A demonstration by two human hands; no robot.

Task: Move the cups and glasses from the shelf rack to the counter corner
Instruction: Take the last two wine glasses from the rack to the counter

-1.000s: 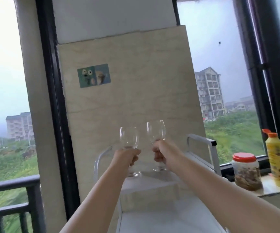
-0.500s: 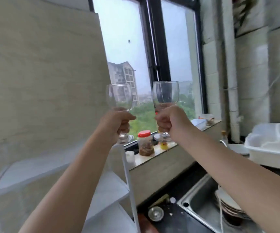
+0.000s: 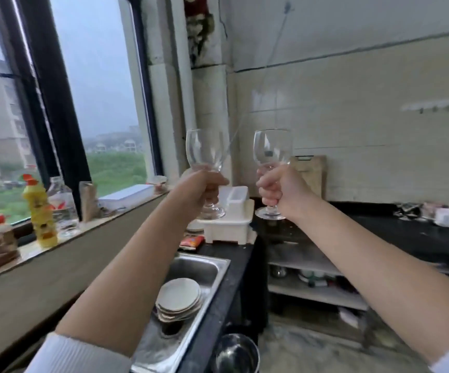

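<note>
The step in hand looks like the carrying: both glasses are in the air, on the way to the corner of the black stone desk (image 3: 417,238). The left hand (image 3: 204,188) is clamped around the stem of one clear stemmed wine glass (image 3: 204,152), and the right hand (image 3: 278,189) is clamped the same way on a second clear stemmed wine glass (image 3: 272,149). Both glasses are upright, well apart from each other, and above the white plastic dish rack (image 3: 231,224) and the desk edge.

The next move, I think, calls for lowering each round foot flat onto a bare part of the desk, slowly, because thin smooth glass is slippery and chips easily against hard stone. The bowls are rounded and empty. Below, the steel sink (image 3: 212,267) holds a stack of pale round plates (image 3: 179,297).
</note>
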